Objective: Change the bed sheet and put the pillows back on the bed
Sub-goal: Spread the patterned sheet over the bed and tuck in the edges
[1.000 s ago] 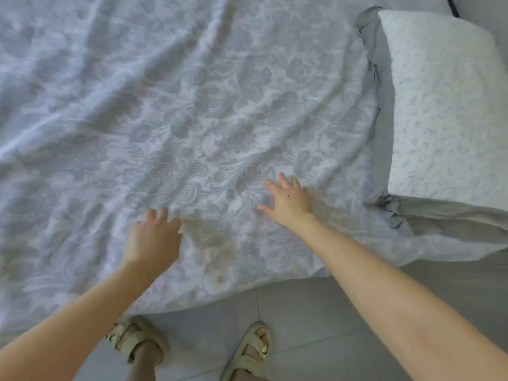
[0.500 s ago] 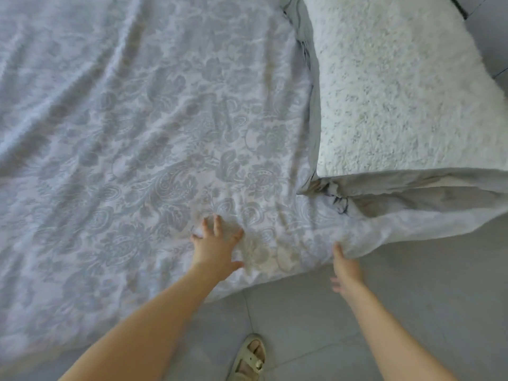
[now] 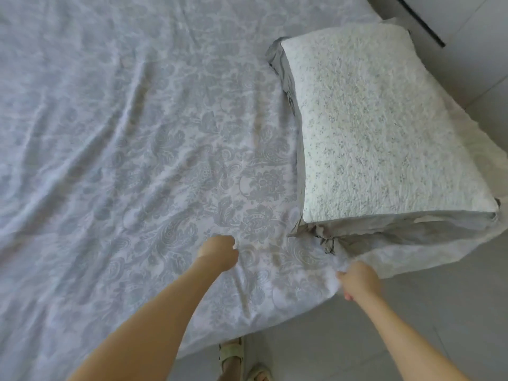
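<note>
My right hand [image 3: 358, 281] has dropped from the top of the bed [image 3: 209, 345] to its near edge and grips the overhang of the sheet [image 3: 137, 138] — tucking can begin. My left hand [image 3: 218, 253] lies curled on the sheet; pinching or not, I can't tell. The pillow [image 3: 384, 133] sits on the near right corner — in the way.

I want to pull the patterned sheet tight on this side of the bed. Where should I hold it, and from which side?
Take the patterned sheet by its free edge hanging over the near side of the bed, coming from the floor side with fingers under it. On top it lies flat, with little to pinch. The right hand grips that edge now, near the quilted white pad.
</note>
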Motion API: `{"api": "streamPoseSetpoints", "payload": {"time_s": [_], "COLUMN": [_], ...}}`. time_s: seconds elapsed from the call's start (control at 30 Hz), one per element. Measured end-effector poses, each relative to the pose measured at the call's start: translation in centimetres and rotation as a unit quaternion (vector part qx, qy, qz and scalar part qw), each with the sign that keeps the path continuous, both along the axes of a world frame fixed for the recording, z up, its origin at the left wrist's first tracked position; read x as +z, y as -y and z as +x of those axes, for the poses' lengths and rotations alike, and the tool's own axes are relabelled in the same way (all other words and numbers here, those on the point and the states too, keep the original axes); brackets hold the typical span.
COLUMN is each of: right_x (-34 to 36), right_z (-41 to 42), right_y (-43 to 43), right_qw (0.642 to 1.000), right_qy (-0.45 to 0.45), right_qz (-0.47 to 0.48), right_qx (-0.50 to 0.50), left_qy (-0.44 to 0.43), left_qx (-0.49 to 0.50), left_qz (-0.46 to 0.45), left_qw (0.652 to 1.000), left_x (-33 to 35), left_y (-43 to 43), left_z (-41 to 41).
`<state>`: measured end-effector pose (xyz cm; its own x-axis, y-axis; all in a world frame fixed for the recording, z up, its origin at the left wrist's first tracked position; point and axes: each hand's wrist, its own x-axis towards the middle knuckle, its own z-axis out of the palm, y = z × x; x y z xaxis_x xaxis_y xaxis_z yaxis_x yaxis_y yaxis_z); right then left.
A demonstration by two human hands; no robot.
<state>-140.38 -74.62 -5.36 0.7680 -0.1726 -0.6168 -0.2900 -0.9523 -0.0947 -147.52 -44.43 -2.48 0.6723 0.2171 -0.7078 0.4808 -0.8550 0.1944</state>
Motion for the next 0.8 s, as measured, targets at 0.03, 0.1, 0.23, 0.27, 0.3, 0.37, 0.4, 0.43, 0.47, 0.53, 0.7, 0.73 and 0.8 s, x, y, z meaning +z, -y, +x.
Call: {"api": "streamPoseSetpoints", "payload": {"time_s": [0.03,0.1,0.23,0.27,0.3,0.37,0.4,0.43,0.47,0.53,0.7,0.73,0.8], "right_x": [1.8,5.5,9.8,10.0,9.8,9.2,8.9,8.4,7.9,6.9,5.4,5.5,6.0], "right_z": [1.3,4.3,10.2,11.5,12.5,14.2,14.8,15.4,15.9,17.2,23.1,24.8,28.7], "right_y": [-0.4,-1.7,-4.8,-5.8,-7.0,-10.0,-11.6,-13.4,-15.1,-18.1,-19.2,-18.0,-14.6], "right_qw": [0.999,0.987,0.956,0.950,0.944,0.928,0.918,0.905,0.893,0.876,0.840,0.848,0.869], "right_qy": [0.036,0.121,0.233,0.242,0.245,0.244,0.244,0.247,0.247,0.246,0.332,0.346,0.363], "right_qz": [-0.021,-0.033,0.045,0.059,0.070,0.093,0.104,0.114,0.114,0.101,0.062,0.045,-0.007], "right_qx": [0.035,0.099,0.171,0.191,0.210,0.267,0.296,0.328,0.359,0.403,0.425,0.399,0.337], "left_qy": [0.005,0.019,0.042,0.045,0.050,0.057,0.062,0.071,0.083,0.112,0.185,0.195,0.209], "left_qx": [0.010,0.028,0.065,0.079,0.097,0.138,0.160,0.186,0.211,0.250,0.314,0.331,0.354], "left_qz": [-0.008,-0.018,-0.019,-0.019,-0.018,-0.014,-0.013,-0.008,-0.001,0.015,-0.005,-0.028,-0.072], "left_qw": [1.000,0.999,0.997,0.996,0.994,0.989,0.985,0.980,0.974,0.962,0.931,0.923,0.909], "left_x": [0.9,2.3,4.0,4.4,4.6,4.9,4.9,4.7,4.5,3.9,2.1,2.0,2.1], "left_y": [-0.3,-1.0,-2.4,-2.6,-2.9,-3.6,-4.1,-4.9,-5.7,-7.2,-7.5,-6.9,-5.3], "left_z": [1.2,3.4,7.0,7.5,7.9,8.7,9.0,9.2,9.3,9.3,10.6,11.7,14.8]}}
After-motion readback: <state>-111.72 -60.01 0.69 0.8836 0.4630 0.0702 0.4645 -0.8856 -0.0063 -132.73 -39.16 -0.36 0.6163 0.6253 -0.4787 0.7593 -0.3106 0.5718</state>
